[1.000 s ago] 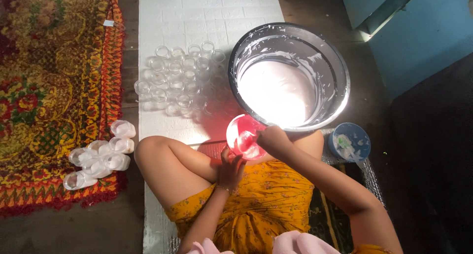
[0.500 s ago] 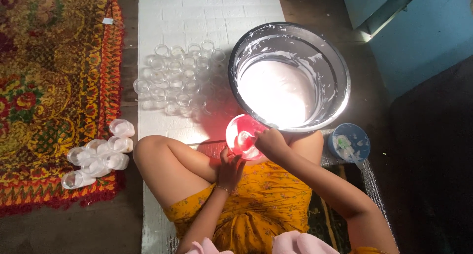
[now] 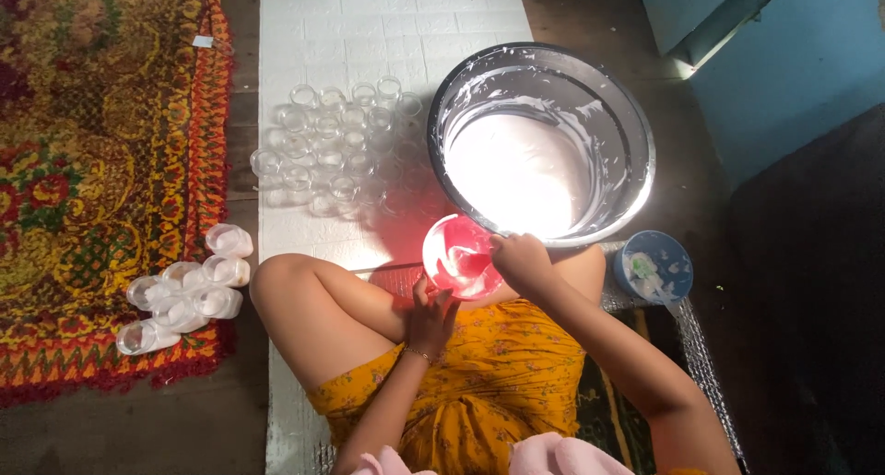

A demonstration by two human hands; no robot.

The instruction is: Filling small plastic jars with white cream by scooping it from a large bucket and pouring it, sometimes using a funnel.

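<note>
My right hand [image 3: 522, 261] grips the right rim of a small red plastic bowl [image 3: 456, 254] with white liquid in it, held over my lap. Beneath the bowl, my left hand [image 3: 430, 314] curls up against its underside; anything in its fingers is hidden. Just beyond the bowl stands a large metal basin [image 3: 636, 134] holding white liquid, its inner walls smeared. Several empty clear small jars [image 3: 332, 143] stand in a cluster on a white foam board [image 3: 387, 23] left of the basin.
Several filled small jars [image 3: 184, 290] lie on their sides at the edge of a red and yellow patterned rug [image 3: 101, 161] to my left. A blue dish [image 3: 656, 265] with white smears sits right of my knee. A blue cabinet [image 3: 784, 60] stands at the far right.
My right hand has shifted slightly right along the bowl's rim and the bowl has tipped a little. A pale clear shape seen inside the bowl earlier no longer shows. My left hand has stayed under it.
</note>
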